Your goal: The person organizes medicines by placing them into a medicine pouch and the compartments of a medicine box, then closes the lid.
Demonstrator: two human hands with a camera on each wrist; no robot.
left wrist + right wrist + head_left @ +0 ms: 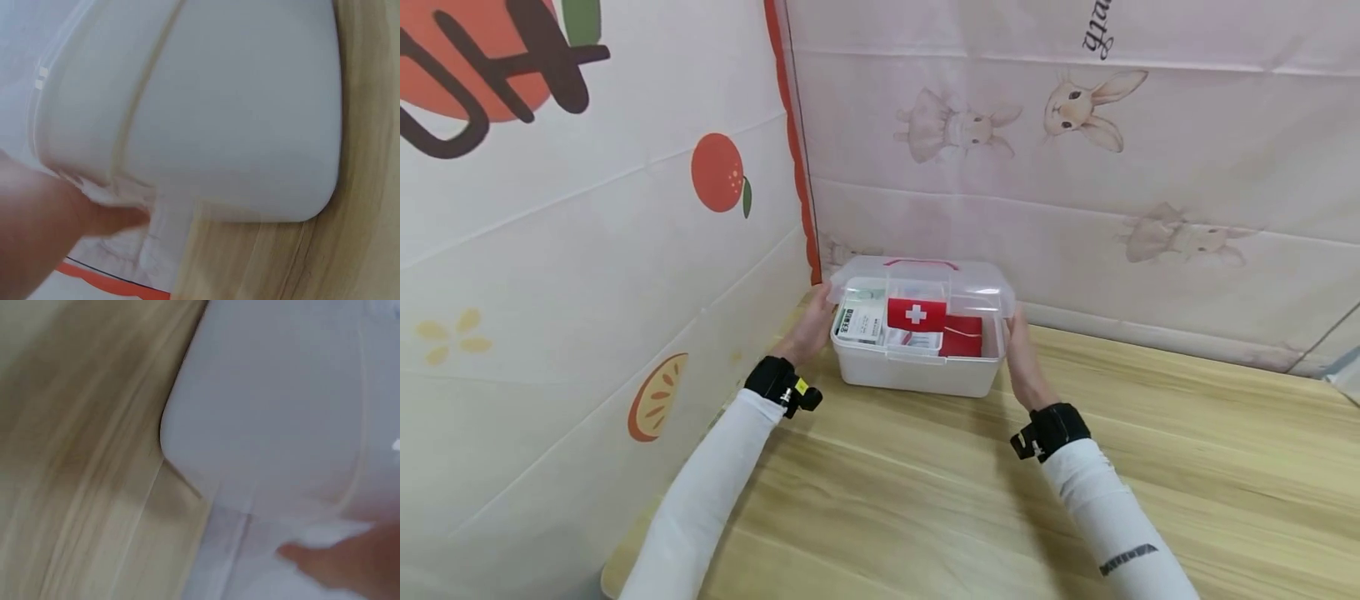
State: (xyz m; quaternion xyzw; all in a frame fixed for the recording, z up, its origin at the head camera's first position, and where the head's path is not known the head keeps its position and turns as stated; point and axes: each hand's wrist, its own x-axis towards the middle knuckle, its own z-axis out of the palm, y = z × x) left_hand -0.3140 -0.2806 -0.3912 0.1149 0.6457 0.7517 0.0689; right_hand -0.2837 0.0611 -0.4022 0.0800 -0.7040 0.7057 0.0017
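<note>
A white plastic first-aid box [917, 377] stands on the wooden table with its translucent lid [985, 279] raised and a red handle [921, 263] on top. Inside lie a printed carton [861, 323] and a red item [962, 337]. A red patch with a white cross [916, 315] shows at the front middle. My left hand [811, 327] is at the left end of the lid, fingers extended; its wrist view shows a finger [119, 219] by the box's rear corner. My right hand [1024, 358] lies along the right end, fingertips near the lid's edge, blurred in its wrist view.
The box sits near the table's [887, 492] back left corner. A wall cloth with fruit prints [717, 172] runs close along the left, and another with rabbit prints [1078, 104] hangs behind. Wood surface extends to the front and right.
</note>
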